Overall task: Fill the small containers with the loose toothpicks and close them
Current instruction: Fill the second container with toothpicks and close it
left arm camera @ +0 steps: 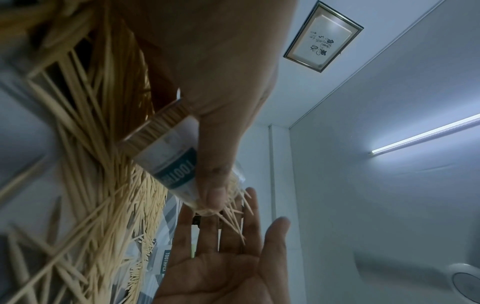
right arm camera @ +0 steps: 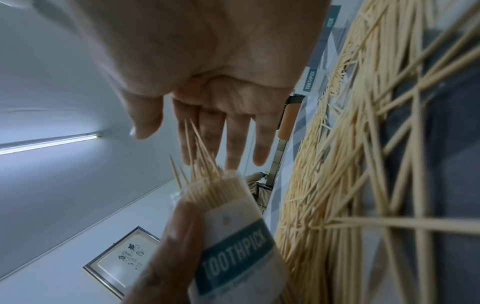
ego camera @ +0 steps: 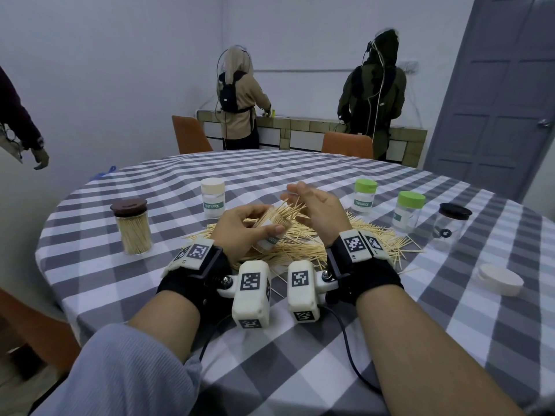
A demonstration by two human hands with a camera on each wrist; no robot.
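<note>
Altogether six containers (ego camera: 132,226), one gripped by left hand (ego camera: 240,228).

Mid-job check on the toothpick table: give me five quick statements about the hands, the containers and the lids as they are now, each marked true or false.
1. The left hand holds a tilted, uncapped container with toothpicks sticking out of its mouth. True.
2. The right hand grips a green lid. False: its fingers are straight and it holds no lid.
3. The brown-lidded jar on the left is full of toothpicks. True.
4. Both green-lidded containers lie on their sides. False: they stand upright.
5. The loose white lid lies on the tablecloth, right of the pile of loose toothpicks. True.
</note>
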